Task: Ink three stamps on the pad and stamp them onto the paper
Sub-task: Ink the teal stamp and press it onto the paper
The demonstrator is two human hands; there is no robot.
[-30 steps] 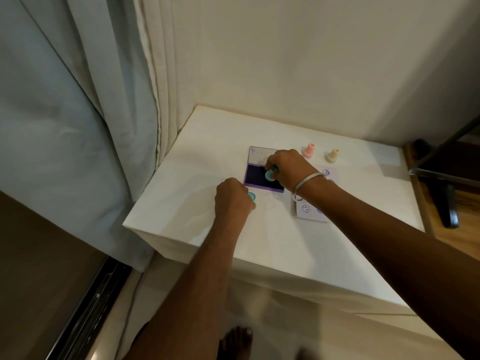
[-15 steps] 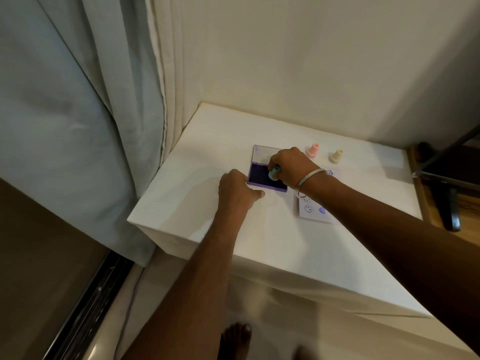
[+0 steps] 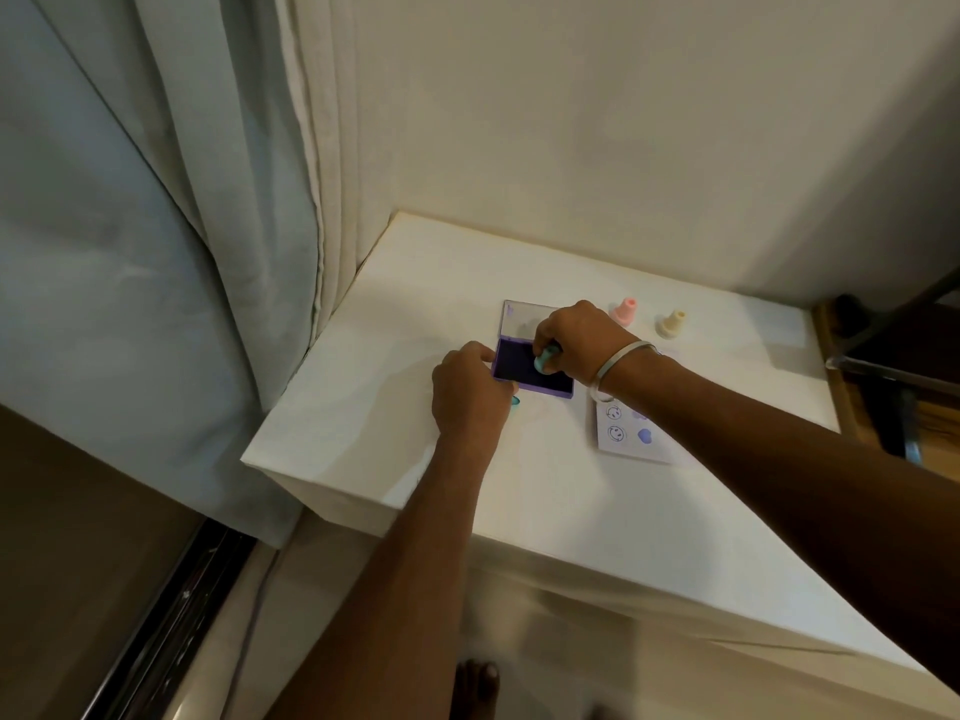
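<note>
We are inking a stamp: our right hand (image 3: 582, 343) is pinching a small teal plastic stamp (image 3: 544, 362), fingers closed around it, and pressing its face into the dark ink of the purple rectangular ink pad (image 3: 524, 374), whose clear lid (image 3: 524, 317) is lying open behind it. Our left hand (image 3: 470, 394) is curled shut at the pad's near left corner, steadying it; a bit of teal (image 3: 515, 402) is peeking from under that hand, but we cannot tell what it is.

Next, we judge, we are needing to lift the stamp straight up, carry it right to a bare patch of the white paper sheet (image 3: 631, 439) lying just beside the pad on the white tabletop (image 3: 571, 511), and press squarely.

Counting: one ink pad, one sheet, one teal stamp in hand, one pink stamp (image 3: 625, 310) and one cream stamp (image 3: 672, 323) standing upright behind. On the paper we are seeing two smiley prints and two blot-like purple prints, the upper partly hidden by our wrist.
</note>
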